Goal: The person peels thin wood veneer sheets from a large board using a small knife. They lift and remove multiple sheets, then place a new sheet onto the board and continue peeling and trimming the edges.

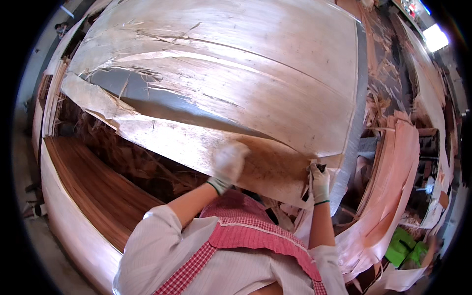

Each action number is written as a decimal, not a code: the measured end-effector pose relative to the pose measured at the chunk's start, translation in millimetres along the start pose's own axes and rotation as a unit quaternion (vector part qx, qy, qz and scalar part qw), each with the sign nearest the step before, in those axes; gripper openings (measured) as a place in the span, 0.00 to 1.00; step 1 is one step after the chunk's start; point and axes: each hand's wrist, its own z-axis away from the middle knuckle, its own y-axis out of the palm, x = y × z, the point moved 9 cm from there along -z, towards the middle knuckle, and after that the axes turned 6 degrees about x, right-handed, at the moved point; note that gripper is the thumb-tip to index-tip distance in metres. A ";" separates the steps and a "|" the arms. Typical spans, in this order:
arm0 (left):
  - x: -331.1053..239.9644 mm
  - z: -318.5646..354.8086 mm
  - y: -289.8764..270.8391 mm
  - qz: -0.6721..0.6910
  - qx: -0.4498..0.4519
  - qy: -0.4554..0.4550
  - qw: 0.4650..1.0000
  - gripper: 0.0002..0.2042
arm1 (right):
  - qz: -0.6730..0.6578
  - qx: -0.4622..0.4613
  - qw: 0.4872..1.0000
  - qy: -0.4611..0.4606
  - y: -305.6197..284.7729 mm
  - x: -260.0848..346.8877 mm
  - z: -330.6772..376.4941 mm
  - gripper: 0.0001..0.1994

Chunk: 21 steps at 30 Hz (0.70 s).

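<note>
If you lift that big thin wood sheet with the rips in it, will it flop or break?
The veneer sheet probably flops: it already bows between the left hand and right hand. It likely tears easily, since long splits show. It seems light for its size.

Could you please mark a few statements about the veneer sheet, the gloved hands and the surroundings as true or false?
1. Both hands wear light-coloured gloves. True: the left hand and the right hand are both gloved.
2. The big veneer sheet is whole and undamaged. False: it is split, with long tears and a ragged gap on its left side.
3. The right hand grips the sheet's near edge. True.
4. The left hand hangs away from the sheet. False: it lies on the sheet near its lower edge.
5. A stack of veneer sheets lies at the lower left. True.
6. The green object lies on the torn sheet. False: it sits at the lower right, apart from it.
</note>
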 end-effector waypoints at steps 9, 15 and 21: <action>34.5 -50.8 -93.0 -0.325 -0.056 0.012 0.944 0.17 | -0.008 -0.014 1.000 0.024 -12.1 -6.5 -5.4 0.04; 55.2 -71.4 -110.1 -0.367 0.004 0.022 0.930 0.12 | 0.018 -0.026 0.999 0.038 -8.7 -0.5 -0.1 0.05; 56.9 -91.8 -102.4 -0.346 0.059 0.035 0.936 0.03 | 0.095 -0.047 0.994 0.000 -23.1 -10.1 -8.8 0.07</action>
